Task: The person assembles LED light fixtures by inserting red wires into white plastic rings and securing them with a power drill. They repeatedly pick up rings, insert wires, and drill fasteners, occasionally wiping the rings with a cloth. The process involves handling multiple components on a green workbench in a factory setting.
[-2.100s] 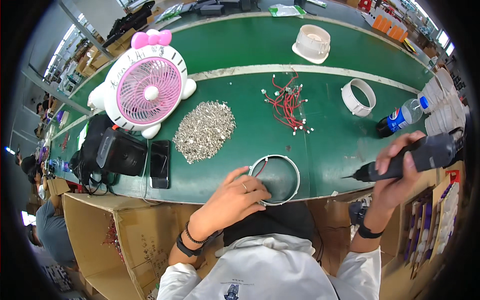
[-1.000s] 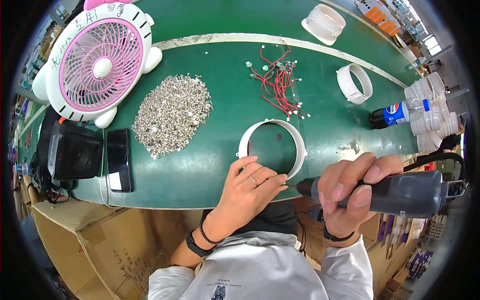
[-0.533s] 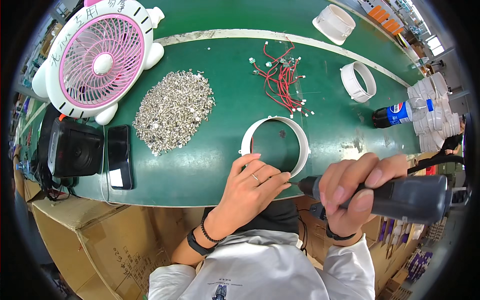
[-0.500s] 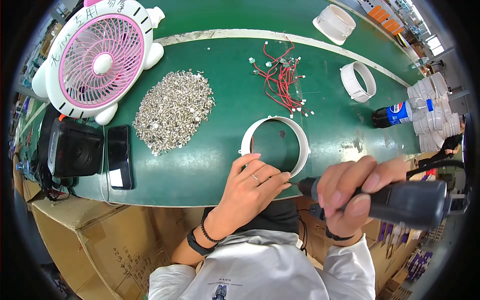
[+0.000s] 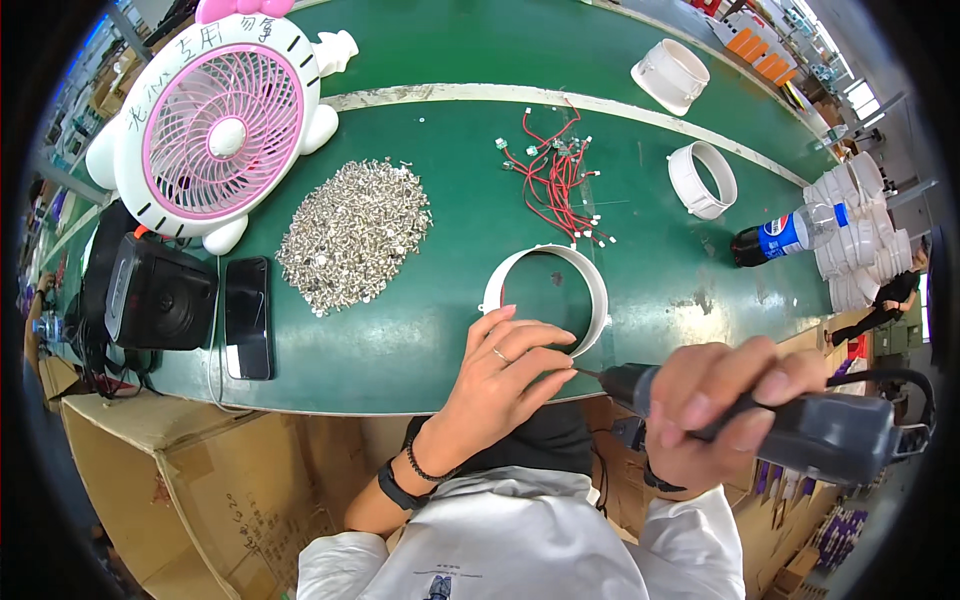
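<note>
A white plastic ring-shaped housing (image 5: 547, 297) lies flat on the green work table (image 5: 420, 330), close to its near edge and directly in front of the person. The left hand (image 5: 500, 375) rests on the ring's near rim, its fingers (image 5: 535, 345) curled loosely over the edge and pinching at a spot on the rim; a thin band shows on one finger and dark bracelets sit at the wrist. The right hand (image 5: 725, 405) is wrapped fully around a dark grey electric screwdriver (image 5: 800, 430), whose slim bit points left and meets the ring's near rim just beside the left fingertips. A black cable runs off the tool's rear end toward the right. To the left of the ring, well apart from it, sits a heap of small silver screws (image 5: 352, 232), and beyond the ring lies a tangle of red wires with white connectors (image 5: 555, 175). Further right are a second white plastic ring (image 5: 701, 178), a dark soft-drink bottle with a blue label (image 5: 785, 235) lying on its side, and stacks of white parts (image 5: 850, 235). At the far left stand a pink and white desk fan (image 5: 215, 125), a black box-shaped speaker (image 5: 155, 295) and a black phone (image 5: 247, 317) lying flat.
</note>
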The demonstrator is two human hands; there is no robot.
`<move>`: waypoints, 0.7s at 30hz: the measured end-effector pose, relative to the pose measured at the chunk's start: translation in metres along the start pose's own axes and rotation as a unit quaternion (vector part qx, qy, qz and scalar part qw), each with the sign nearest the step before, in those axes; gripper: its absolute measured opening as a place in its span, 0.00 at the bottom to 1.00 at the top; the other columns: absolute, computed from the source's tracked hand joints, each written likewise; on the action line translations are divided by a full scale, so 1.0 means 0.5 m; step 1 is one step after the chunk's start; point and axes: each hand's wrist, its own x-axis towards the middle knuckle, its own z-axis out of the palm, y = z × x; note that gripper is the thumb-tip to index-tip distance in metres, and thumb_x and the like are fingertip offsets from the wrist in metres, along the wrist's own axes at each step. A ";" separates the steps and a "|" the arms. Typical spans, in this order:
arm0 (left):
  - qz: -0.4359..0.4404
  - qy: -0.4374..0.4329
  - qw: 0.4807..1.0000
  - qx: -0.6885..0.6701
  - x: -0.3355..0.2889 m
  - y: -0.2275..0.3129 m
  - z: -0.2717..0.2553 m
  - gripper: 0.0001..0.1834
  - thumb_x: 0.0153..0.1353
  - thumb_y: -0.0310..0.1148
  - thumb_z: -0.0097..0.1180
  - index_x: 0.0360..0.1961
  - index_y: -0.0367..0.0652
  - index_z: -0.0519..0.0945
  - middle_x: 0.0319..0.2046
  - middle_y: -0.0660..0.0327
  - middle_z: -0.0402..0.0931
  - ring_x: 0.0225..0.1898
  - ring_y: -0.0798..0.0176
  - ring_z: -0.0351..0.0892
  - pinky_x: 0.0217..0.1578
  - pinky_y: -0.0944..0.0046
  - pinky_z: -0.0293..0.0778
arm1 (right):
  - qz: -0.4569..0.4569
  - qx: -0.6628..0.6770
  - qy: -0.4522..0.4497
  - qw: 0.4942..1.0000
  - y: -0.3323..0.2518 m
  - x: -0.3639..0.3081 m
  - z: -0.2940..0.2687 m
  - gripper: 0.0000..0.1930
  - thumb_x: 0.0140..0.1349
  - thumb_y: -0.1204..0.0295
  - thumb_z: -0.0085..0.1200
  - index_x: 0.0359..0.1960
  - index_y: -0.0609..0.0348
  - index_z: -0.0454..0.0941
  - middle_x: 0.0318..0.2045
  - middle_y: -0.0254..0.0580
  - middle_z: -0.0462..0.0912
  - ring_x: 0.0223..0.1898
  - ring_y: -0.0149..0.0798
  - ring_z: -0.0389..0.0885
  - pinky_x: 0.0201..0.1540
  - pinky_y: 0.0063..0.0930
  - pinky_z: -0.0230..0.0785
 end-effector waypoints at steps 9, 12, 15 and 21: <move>0.042 0.040 0.997 0.051 -0.010 -0.007 -0.044 0.19 0.53 0.20 0.71 0.47 0.47 0.88 0.47 0.66 0.87 0.53 0.59 0.86 0.56 0.53 0.74 | 0.049 -0.075 0.013 0.996 0.023 0.006 0.010 0.20 0.71 0.71 0.65 0.51 0.57 0.62 0.29 0.47 0.81 0.24 0.37 0.81 0.28 0.31 0.79; 0.064 0.029 0.992 0.104 -0.012 -0.009 -0.037 0.20 0.54 0.23 0.70 0.50 0.47 0.88 0.45 0.68 0.86 0.53 0.62 0.85 0.53 0.56 0.74 | 0.058 -0.103 0.013 0.993 0.036 0.002 0.008 0.21 0.71 0.71 0.65 0.51 0.58 0.62 0.29 0.47 0.81 0.25 0.36 0.82 0.30 0.30 0.80; 0.071 0.027 0.990 0.117 -0.015 -0.012 -0.030 0.20 0.56 0.26 0.70 0.51 0.48 0.88 0.44 0.69 0.85 0.54 0.62 0.84 0.53 0.57 0.74 | 0.064 -0.102 0.004 0.993 0.041 0.000 0.007 0.20 0.70 0.72 0.65 0.51 0.58 0.62 0.29 0.47 0.81 0.27 0.36 0.83 0.31 0.29 0.81; 0.050 0.020 0.995 0.084 -0.018 -0.008 -0.026 0.21 0.54 0.29 0.75 0.50 0.47 0.88 0.46 0.66 0.86 0.56 0.57 0.84 0.58 0.51 0.76 | 0.050 -0.105 -0.011 0.993 0.050 -0.003 0.012 0.19 0.71 0.72 0.62 0.51 0.57 0.61 0.29 0.44 0.78 0.23 0.34 0.78 0.28 0.31 0.77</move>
